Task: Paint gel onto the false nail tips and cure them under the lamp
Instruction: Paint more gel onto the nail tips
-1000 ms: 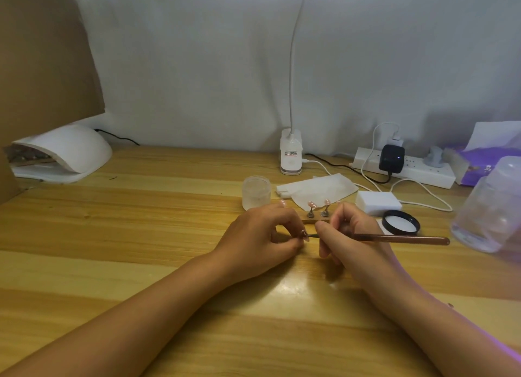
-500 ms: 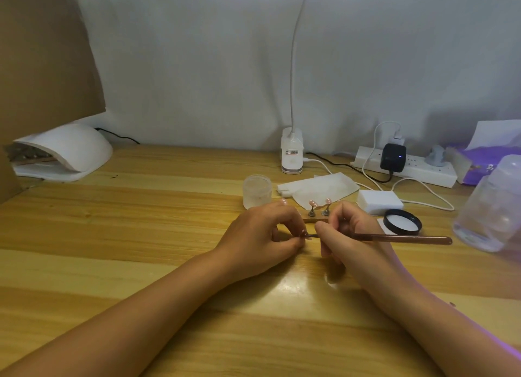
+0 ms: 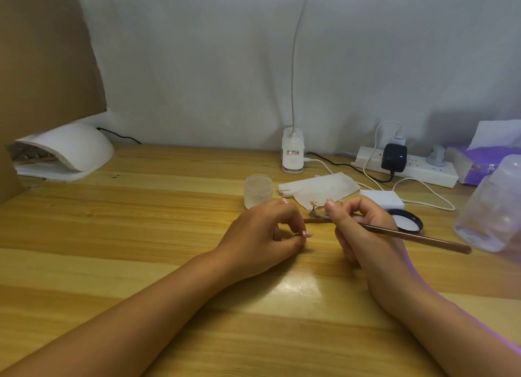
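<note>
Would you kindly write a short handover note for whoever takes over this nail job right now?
Left hand, resting on the table, pinches one nail tip.
Right hand grips the brush, its bristles hidden, beside two mounted tips on their stand.
Frosted jar stands behind the left hand; curing lamp sits far left.
Done: unclear which tips are coated.
Left: finish painting, then cure all tips under the lamp.
</note>
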A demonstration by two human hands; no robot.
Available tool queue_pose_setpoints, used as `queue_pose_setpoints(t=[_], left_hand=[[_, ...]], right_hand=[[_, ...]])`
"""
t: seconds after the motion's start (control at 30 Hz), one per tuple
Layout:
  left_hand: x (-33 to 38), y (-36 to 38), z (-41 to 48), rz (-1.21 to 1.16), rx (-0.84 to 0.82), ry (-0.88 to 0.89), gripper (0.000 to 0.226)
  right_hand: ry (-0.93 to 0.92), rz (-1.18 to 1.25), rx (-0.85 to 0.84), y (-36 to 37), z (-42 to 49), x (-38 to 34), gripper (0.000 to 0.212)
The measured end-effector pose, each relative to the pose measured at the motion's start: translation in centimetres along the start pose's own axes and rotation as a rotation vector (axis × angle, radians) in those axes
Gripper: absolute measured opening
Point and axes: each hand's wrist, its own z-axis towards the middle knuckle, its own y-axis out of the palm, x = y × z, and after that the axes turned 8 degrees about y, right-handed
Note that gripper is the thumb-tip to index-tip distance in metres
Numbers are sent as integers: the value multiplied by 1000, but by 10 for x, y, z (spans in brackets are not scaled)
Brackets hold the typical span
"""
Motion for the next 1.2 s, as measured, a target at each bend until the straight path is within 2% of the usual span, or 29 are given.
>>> queue_pose_setpoints(t=[0.17, 0.37, 1.2], left_hand=[[-1, 0, 0, 14, -13, -4, 9], [-2, 0, 1, -2, -22, -1, 9], [-2, 1, 1, -6, -32, -9, 9]], right_hand=[[17, 49, -47, 0, -3, -6, 37], [38, -5, -43, -2, 0, -1, 13], [18, -186, -102, 1, -2, -1, 13]])
